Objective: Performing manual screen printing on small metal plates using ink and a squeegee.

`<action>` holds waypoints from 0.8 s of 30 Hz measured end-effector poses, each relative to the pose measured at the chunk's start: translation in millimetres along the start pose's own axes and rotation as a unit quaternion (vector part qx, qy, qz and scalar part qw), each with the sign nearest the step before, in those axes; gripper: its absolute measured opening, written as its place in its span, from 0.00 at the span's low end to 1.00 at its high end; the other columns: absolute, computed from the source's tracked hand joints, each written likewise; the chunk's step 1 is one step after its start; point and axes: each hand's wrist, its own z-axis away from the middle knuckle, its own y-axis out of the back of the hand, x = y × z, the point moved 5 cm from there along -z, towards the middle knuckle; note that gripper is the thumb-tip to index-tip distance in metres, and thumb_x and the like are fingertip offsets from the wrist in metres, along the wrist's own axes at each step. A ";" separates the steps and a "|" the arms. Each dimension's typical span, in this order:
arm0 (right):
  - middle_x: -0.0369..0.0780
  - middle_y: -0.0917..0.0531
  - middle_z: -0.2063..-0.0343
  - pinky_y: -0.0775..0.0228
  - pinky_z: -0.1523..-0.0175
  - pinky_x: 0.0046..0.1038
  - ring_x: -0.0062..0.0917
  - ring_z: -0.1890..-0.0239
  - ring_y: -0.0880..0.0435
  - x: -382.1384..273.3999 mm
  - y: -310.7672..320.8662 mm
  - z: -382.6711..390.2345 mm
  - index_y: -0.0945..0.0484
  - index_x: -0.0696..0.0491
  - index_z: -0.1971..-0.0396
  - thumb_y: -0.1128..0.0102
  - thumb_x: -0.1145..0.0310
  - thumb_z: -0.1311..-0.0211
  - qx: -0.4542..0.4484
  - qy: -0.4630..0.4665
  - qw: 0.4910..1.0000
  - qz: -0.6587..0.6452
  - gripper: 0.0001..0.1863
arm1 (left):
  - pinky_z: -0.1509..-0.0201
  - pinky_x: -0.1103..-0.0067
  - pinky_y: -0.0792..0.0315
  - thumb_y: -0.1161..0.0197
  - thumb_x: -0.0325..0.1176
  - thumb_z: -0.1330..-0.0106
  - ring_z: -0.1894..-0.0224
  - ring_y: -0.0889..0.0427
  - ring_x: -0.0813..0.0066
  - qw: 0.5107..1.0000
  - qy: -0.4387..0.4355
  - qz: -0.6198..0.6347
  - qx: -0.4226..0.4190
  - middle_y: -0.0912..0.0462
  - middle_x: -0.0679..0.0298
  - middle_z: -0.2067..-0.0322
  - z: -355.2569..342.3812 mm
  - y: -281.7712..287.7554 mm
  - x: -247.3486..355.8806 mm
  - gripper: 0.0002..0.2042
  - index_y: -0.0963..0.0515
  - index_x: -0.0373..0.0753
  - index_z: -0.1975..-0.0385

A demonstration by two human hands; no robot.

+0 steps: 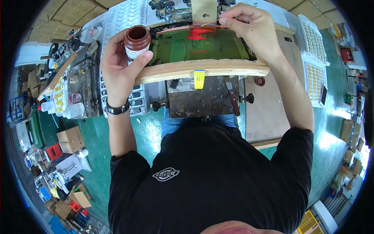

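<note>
My left hand (pixel 120 64) is closed round a small open brown jar (pixel 137 39) with a white patterned label, tilted slightly over the left end of a wooden screen-printing frame (pixel 202 67). Pinched between the fingertips of my right hand (pixel 253 29) is a thin pale stick (pixel 210 23), its tip near the frame's far edge. Green mesh (pixel 177 50) fills the frame. Wet-looking red ink (pixel 197 34) lies on the mesh beneath a tan squeegee-like plate (pixel 204 11), with a smaller red smear nearer me. A yellow tag (pixel 199 79) hangs on the frame's near rail.
A dark metal base (pixel 194 99) sits below the frame, with a wooden-handled spatula (pixel 234 102) at its right. A brown jar lid (pixel 260 81) rests on the board (pixel 269 113). Trays of small parts (pixel 314 78) stand at right; bottles and tools (pixel 72 110) crowd the left.
</note>
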 end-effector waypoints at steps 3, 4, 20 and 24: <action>0.34 0.12 0.70 0.31 0.67 0.13 0.11 0.73 0.23 0.0 0.6 4.2 0.12 0.59 0.65 0.31 0.81 0.34 -0.005 0.032 0.999 0.037 0.03 | 0.32 0.73 0.25 0.24 0.16 0.42 0.44 0.16 0.65 1.000 -0.009 0.019 0.014 0.16 0.52 0.43 2.5 0.5 -4.1 0.33 0.28 0.30 0.35; 0.34 0.12 0.70 0.31 0.67 0.13 0.11 0.73 0.23 0.4 0.5 5.7 0.12 0.59 0.64 0.31 0.81 0.34 -0.007 0.042 0.998 0.049 0.02 | 0.32 0.73 0.25 0.24 0.16 0.42 0.44 0.16 0.65 1.000 -0.008 0.020 0.016 0.16 0.52 0.43 3.5 0.1 -5.2 0.33 0.28 0.30 0.35; 0.35 0.14 0.71 0.28 0.66 0.21 0.16 0.74 0.23 7.0 -6.7 8.7 0.12 0.59 0.66 0.34 0.78 0.35 -0.092 0.086 0.936 0.327 0.03 | 0.33 0.75 0.24 0.26 0.15 0.39 0.44 0.15 0.66 0.993 -0.022 0.098 0.067 0.16 0.51 0.43 10.9 -3.3 -18.3 0.31 0.29 0.29 0.35; 0.36 0.15 0.72 0.26 0.64 0.25 0.20 0.74 0.22 3.4 -5.6 11.2 0.13 0.59 0.68 0.35 0.77 0.37 -0.096 0.106 0.906 0.397 0.04 | 0.34 0.75 0.24 0.26 0.16 0.39 0.45 0.15 0.66 0.992 -0.030 0.106 0.065 0.16 0.51 0.43 9.8 -3.7 -19.5 0.31 0.29 0.29 0.35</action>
